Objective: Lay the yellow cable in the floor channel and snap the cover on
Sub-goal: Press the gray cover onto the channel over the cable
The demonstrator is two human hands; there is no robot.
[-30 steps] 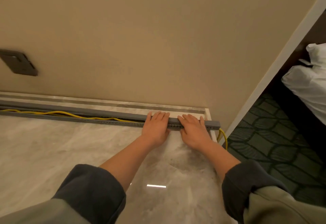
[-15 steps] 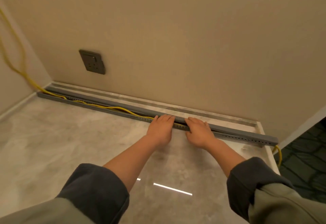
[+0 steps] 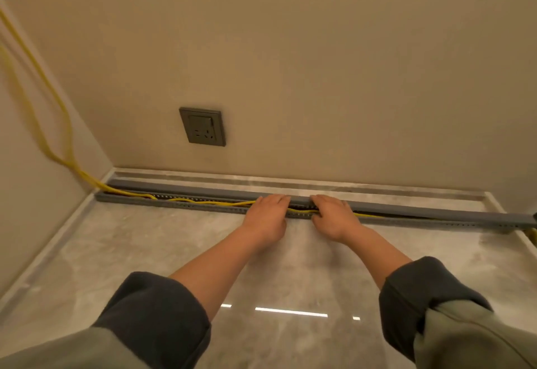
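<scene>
Channel: the long grey slotted plastic floor channel (image 3: pixel 203 208) lies along the foot of the beige wall, running from the left corner to the right edge of the marble floor, so the cable can follow the skirting.
Cable: the thin yellow cable (image 3: pixel 203 202) comes down the side wall at the left, enters the channel's left end and runs wavily inside it; it is visible left of the hands, between them, and a little to their right.
Cover: the long grey plastic cover strip (image 3: pixel 436 214) sits along the channel's wall side, seemingly seated at the right and not yet closed at the left, where the cable shows.
Left hand: the left hand (image 3: pixel 267 217) is flat, palm down, fingers spread over the cover; it grips nothing.
Right hand: the right hand (image 3: pixel 334 217) is just beside it, flat, fingers slightly curled on the cover edge; probably pressing to snap it.
Since half a second ago: both hands sit further left along the channel, and the view has swung left, bringing the dark grey wall socket (image 3: pixel 202 126) nearer the centre.
</scene>
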